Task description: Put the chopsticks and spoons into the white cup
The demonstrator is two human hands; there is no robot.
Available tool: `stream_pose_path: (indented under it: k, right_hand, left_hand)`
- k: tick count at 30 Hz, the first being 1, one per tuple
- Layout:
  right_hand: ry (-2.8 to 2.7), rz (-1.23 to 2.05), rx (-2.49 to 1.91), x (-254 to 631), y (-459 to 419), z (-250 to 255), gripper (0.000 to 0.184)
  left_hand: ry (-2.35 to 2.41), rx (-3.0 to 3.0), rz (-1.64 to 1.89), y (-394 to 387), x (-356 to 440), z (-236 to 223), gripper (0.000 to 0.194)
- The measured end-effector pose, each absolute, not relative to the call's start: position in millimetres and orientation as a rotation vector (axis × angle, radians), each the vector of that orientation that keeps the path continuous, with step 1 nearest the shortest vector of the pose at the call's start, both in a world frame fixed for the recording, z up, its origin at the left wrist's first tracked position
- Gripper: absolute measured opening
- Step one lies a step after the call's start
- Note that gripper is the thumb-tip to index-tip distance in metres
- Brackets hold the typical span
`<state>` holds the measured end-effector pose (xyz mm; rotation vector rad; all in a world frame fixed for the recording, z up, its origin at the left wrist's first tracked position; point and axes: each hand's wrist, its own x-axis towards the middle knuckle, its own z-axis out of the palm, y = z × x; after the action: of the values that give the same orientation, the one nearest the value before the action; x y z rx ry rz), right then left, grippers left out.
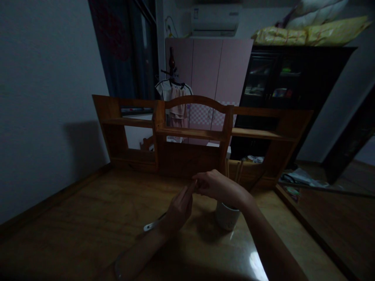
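Note:
My left hand (pixel 179 207) reaches over the wooden desk (pixel 123 210) with its fingers pressed together, tips pointing away from me. My right hand (pixel 213 185) is closed in a pinch right at the left fingertips. Whatever lies between the two hands is too small and dark to make out. A white handle with a hole in its end (pixel 150 226) sticks out to the left from behind my left wrist; whether it is held or lies on the desk I cannot tell. Under my right wrist stands a white cup (pixel 227 218), and several thin sticks (pixel 239 171) rise out of it.
A wooden shelf unit (pixel 190 134) runs along the desk's far edge. A wall (pixel 52 117) borders the left side. Behind stand a pink wardrobe (pixel 206 70), a dark cabinet (pixel 304 86) and a rack with hanging clothes (pixel 177 97). Light glares on the desktop at the lower right.

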<state>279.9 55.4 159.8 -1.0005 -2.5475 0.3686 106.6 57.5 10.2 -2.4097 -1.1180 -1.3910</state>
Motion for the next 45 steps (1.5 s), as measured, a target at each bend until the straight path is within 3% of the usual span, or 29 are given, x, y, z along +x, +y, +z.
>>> stream_pose_path:
  k: [8, 15, 19, 26, 32, 38, 45]
  right_hand:
    - [-2.521, 0.256, -0.879, 272.4, 58.7, 159.3, 0.028]
    - [-2.354, 0.308, -0.676, 273.3, 56.8, 175.0, 0.021]
    - [-2.114, 0.353, -0.7, 287.5, 53.4, 185.8, 0.018]
    - [-2.051, 0.555, -0.678, 317.2, 41.4, 207.5, 0.021]
    - [-2.011, 0.632, -0.618, 316.3, 42.6, 209.0, 0.023]
    - [-2.001, 0.437, -0.872, 315.8, 46.0, 207.6, 0.028]
    - [-2.052, 0.814, -0.837, 315.9, 34.6, 208.8, 0.025]
  left_hand:
    - [-1.127, -2.368, -1.394, 60.2, 108.5, 6.2, 0.065]
    - [-1.631, -2.409, -1.887, 50.9, 117.5, 20.0, 0.053]
    - [-1.661, -2.549, -1.864, 46.1, 118.0, 22.0, 0.036]
    - [-1.57, -2.652, -2.058, 40.3, 120.2, 14.7, 0.026]
    - [-1.681, -2.664, -1.737, 36.4, 122.4, 6.0, 0.024]
    - [-1.685, -2.648, -1.595, 36.1, 119.8, 4.0, 0.026]
    - [-1.686, -2.643, -1.607, 39.0, 119.4, 5.0, 0.02]
